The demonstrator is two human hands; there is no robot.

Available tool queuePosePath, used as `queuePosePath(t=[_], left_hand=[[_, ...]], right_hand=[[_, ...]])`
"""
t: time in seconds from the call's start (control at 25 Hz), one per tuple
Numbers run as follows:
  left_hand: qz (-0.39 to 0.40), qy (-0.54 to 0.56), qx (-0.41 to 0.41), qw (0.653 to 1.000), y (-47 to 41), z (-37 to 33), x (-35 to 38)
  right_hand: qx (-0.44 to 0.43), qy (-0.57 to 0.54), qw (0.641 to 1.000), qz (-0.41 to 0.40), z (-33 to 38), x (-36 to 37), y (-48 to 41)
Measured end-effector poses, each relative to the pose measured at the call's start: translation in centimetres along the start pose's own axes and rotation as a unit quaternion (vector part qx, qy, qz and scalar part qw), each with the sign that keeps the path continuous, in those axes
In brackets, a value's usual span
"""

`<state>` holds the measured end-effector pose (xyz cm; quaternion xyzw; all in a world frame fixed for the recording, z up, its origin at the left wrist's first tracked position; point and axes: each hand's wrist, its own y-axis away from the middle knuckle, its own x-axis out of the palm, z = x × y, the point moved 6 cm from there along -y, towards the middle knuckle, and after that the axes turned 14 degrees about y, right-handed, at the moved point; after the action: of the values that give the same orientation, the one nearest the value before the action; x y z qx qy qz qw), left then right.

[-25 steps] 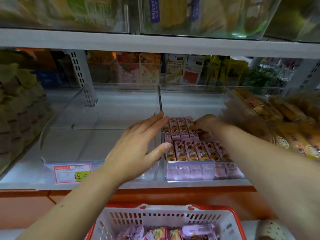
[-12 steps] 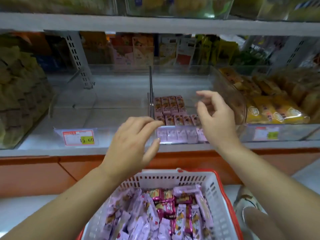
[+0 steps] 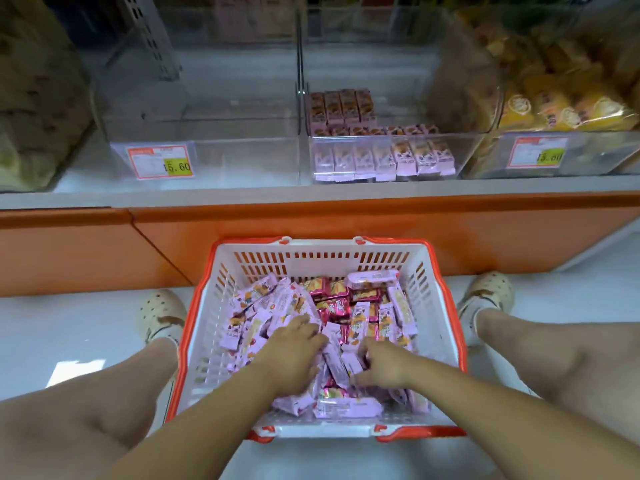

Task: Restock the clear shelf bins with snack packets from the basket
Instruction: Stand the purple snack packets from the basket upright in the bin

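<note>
Pink packets (image 3: pixel 258 308) in basket (image 3: pixel 221 271) lie under left hand (image 3: pixel 294 355) and right hand (image 3: pixel 382 363), grasp unclear; price tag (image 3: pixel 160 162) reads 15.60.

A pale, glossy floor (image 3: pixel 69 334) is seen below, and a bright patch of reflected light (image 3: pixel 74 372) is thrown on it at the left. A shelving unit is set along the far side. Its base is faced with orange panels (image 3: pixel 346 220), which are joined at a slanted seam on the left. Above them a grey-white shelf board (image 3: pixel 207 197) is laid. A white perforated upright (image 3: pixel 156 39) is fixed at the back left. Two orange-edged price labels (image 3: pixel 160 162) (image 3: pixel 538 152) are displayed at the front. Yellow wrapped goods (image 3: pixel 561 102) are stacked at the right, and what may be greenish bagged goods (image 3: pixel 31 98) are blurred at the left.
</note>
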<state>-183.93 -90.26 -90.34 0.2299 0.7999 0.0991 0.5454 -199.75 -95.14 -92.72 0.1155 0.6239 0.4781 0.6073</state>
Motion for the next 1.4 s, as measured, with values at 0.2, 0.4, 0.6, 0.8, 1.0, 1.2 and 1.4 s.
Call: queuePosePath(t=[0.2,0.4,0.6,0.8,1.0,1.2,1.4], left_hand=[[0.000,-0.001,0.000,1.000,-0.2,0.5,0.4],[-0.013,0.023,-0.009,1.000,-0.8,0.2,-0.9],[-0.036,0.058,-0.014,0.998,-0.7,-0.1,-1.9],[-0.077,0.348,-0.050,0.933,-0.7,-1.3,-4.1],[-0.053,0.627,-0.110,0.769,-0.7,-1.5,-4.3],[-0.083,0.702,-0.120,0.697,-0.9,-1.1,-4.3],[-0.083,0.710,-0.102,0.691,-1.1,-1.0,-5.2]], right_hand=[[0.041,0.007,0.998,-0.053,0.2,1.4,-0.6],[0.037,-0.063,0.997,-0.025,-0.8,2.1,-0.9],[0.024,-0.180,0.981,-0.069,-0.5,-0.2,-0.2],[-0.065,-0.543,0.837,-0.002,0.3,-3.7,1.7],[-0.075,-0.644,0.761,0.018,0.2,-4.3,2.5],[-0.097,-0.671,0.734,0.039,0.6,-4.6,2.7],[-0.080,-0.564,0.822,-0.016,0.0,-6.6,3.7]])
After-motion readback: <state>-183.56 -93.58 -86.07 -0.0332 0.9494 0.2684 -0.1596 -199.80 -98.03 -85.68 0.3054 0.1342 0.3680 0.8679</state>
